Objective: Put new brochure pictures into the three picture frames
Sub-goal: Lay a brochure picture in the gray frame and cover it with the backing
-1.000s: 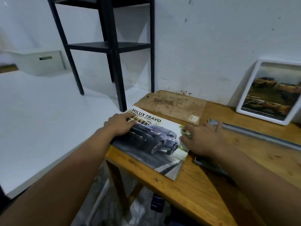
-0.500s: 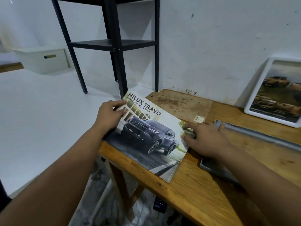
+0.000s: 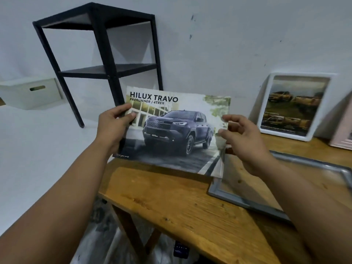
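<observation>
While brochure is gripped at left edge by left hand, thumb on cover, raised above table, right hand is seen at right edge, fingers curled; contact unclear. Grey frame partly hidden under right forearm. Beyond right hand, white frame leaned on wall; pink frame cut off.

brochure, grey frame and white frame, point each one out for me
brochure (image 3: 177, 130), head view, on the truck printed on its cover
grey frame (image 3: 245, 201), head view, on its near rail lying on the table
white frame (image 3: 318, 109), head view, on its right border, leaning on the wall
</observation>
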